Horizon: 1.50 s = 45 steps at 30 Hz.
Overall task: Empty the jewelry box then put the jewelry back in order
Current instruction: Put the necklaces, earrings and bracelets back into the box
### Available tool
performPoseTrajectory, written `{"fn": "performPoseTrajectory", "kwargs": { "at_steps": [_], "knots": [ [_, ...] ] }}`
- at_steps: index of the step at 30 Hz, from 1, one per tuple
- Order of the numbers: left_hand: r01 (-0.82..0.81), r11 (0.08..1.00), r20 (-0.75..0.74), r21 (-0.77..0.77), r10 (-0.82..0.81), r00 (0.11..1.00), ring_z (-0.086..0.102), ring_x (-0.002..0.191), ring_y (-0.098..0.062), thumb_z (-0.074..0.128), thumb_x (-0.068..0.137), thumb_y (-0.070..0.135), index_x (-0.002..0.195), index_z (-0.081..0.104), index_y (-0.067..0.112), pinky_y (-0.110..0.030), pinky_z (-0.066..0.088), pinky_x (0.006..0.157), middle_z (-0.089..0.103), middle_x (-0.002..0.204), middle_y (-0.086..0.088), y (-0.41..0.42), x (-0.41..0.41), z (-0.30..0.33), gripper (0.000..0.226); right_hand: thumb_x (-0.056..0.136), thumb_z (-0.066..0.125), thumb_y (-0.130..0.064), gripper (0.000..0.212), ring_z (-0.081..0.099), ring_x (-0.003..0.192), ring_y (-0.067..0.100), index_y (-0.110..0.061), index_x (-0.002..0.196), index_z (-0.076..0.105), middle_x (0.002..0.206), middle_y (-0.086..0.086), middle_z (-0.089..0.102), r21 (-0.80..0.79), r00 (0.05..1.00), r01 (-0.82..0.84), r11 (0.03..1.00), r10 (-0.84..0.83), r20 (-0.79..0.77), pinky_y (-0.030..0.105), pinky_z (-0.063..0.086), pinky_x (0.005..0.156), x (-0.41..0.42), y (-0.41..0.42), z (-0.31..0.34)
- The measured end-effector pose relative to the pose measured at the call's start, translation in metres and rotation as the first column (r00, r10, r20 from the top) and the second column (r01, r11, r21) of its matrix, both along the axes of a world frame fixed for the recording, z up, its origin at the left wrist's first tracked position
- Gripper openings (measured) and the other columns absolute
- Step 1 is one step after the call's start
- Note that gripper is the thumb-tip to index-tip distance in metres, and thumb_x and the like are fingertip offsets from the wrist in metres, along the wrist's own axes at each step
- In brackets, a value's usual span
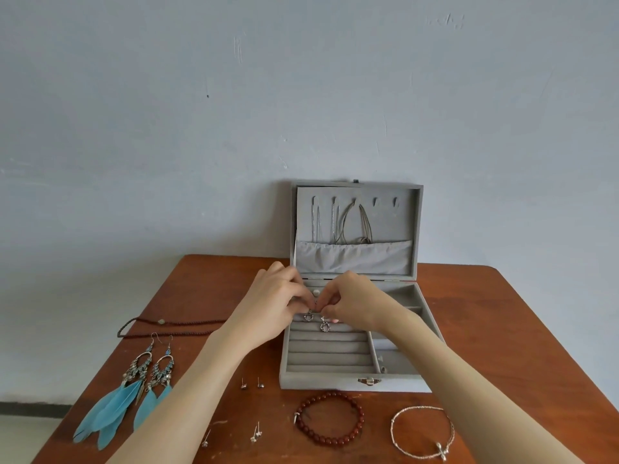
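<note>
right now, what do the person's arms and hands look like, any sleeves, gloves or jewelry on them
Both forearms are bare as far as the frame shows, with no sleeve in view. The left hand and the right hand wear no gloves, and no ring, watch or bracelet shows on the fingers or wrists. The right hand's visible fingernails look pale pink; the left hand's nails are too small to judge.

Open jewelry box (351,380) at table (502,329) rear-centre against wall; feather earrings (134,390) and cord necklace (167,324) left, stud earrings (251,383) between, beaded bracelet (330,418) and chain bracelet (422,433) in front.
</note>
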State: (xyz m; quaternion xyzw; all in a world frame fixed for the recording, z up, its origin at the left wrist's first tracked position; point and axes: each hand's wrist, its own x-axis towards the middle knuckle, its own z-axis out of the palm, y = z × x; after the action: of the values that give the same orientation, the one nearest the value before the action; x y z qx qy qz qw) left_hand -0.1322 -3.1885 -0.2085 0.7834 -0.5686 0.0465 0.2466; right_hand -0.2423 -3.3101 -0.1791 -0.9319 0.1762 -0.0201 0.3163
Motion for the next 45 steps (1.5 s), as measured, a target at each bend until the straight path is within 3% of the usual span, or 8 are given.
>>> {"fn": "performPoseTrajectory", "kwargs": {
  "at_steps": [4,8,16,19,25,34,39,45],
  "knots": [
    [0.024,0.999,-0.124,0.033,-0.02,0.992,0.034,0.085,-0.007,0.068,0.079,0.024,0.079,0.072,0.029,-0.027,0.023,0.078,0.045,0.077,0.019,0.001,0.0,0.005,0.006,0.079,0.06,-0.005,0.017,0.057,0.07,0.009,-0.015,0.084,0.073,0.078,0.008,0.072,0.045,0.999,0.017,0.999,-0.015,-0.035,0.023,0.049,0.071,-0.002,-0.002,0.001],
    [0.036,0.995,-0.157,0.089,-0.022,0.987,0.033,0.085,-0.004,0.069,0.078,0.027,0.078,0.071,0.032,-0.026,0.022,0.078,0.046,0.077,0.018,0.005,-0.003,0.007,0.005,0.076,0.062,-0.003,0.017,0.058,0.068,0.008,-0.016,0.079,0.073,0.061,-0.01,0.062,0.071,0.998,0.022,0.997,-0.018,-0.058,0.023,0.05,0.072,-0.006,-0.005,0.003],
    [0.097,0.983,-0.313,0.158,-0.043,0.949,0.034,0.092,-0.005,0.069,0.079,0.028,0.067,0.061,0.045,-0.029,0.024,0.086,0.049,0.083,0.017,0.008,-0.005,0.019,0.022,0.077,0.063,-0.008,0.014,0.05,0.045,-0.008,-0.014,0.084,0.073,0.052,-0.013,0.061,0.149,0.984,-0.056,0.987,0.08,-0.157,0.01,0.037,0.053,-0.009,-0.003,0.016],
    [0.042,0.978,-0.236,0.206,0.007,0.972,0.033,0.092,-0.007,0.067,0.081,0.027,0.077,0.067,0.036,-0.029,0.025,0.087,0.048,0.083,0.017,0.007,-0.003,0.014,0.01,0.078,0.062,-0.008,0.018,0.054,0.057,-0.002,-0.014,0.09,0.073,0.06,-0.006,0.064,0.106,0.98,-0.045,0.993,0.064,-0.187,0.014,0.04,0.057,-0.007,-0.002,0.014],
    [-0.028,0.999,-0.146,0.041,0.033,0.989,0.033,0.089,-0.007,0.066,0.082,0.022,0.084,0.072,0.026,-0.028,0.027,0.082,0.052,0.079,0.019,-0.003,-0.001,0.006,0.007,0.077,0.058,-0.002,0.022,0.063,0.082,0.016,-0.011,0.089,0.074,0.076,0.008,0.068,0.064,0.993,0.091,0.994,-0.085,-0.083,0.027,0.051,0.08,0.005,-0.003,0.006],
    [-0.016,0.998,-0.096,0.052,0.021,0.995,0.032,0.088,-0.007,0.062,0.086,0.017,0.087,0.072,0.023,-0.027,0.019,0.076,0.053,0.081,0.017,-0.006,0.002,-0.002,0.012,0.079,0.056,-0.002,0.022,0.062,0.094,0.022,-0.006,0.09,0.074,0.094,0.014,0.071,0.011,0.991,0.105,0.994,-0.103,-0.082,0.028,0.05,0.079,0.012,-0.001,0.004],
    [-0.007,0.998,-0.006,0.058,0.008,1.0,0.031,0.085,-0.008,0.061,0.086,0.018,0.085,0.072,0.024,-0.023,0.018,0.074,0.054,0.08,0.017,-0.007,0.0,-0.002,0.012,0.078,0.057,-0.002,0.019,0.055,0.078,0.016,-0.006,0.088,0.072,0.081,0.008,0.063,-0.011,0.992,0.116,0.993,-0.117,-0.051,0.017,0.041,0.054,0.013,0.001,0.001],
    [0.049,0.998,0.129,0.042,-0.054,0.99,0.033,0.085,-0.006,0.062,0.086,0.015,0.081,0.071,0.022,-0.022,0.014,0.072,0.065,0.086,0.01,-0.005,-0.001,-0.004,0.012,0.081,0.06,-0.006,0.017,0.06,0.084,0.019,-0.01,0.088,0.074,0.092,0.012,0.071,-0.071,0.994,0.11,0.991,-0.11,0.005,0.022,0.043,0.069,0.013,0.003,-0.007]
  ]
}}
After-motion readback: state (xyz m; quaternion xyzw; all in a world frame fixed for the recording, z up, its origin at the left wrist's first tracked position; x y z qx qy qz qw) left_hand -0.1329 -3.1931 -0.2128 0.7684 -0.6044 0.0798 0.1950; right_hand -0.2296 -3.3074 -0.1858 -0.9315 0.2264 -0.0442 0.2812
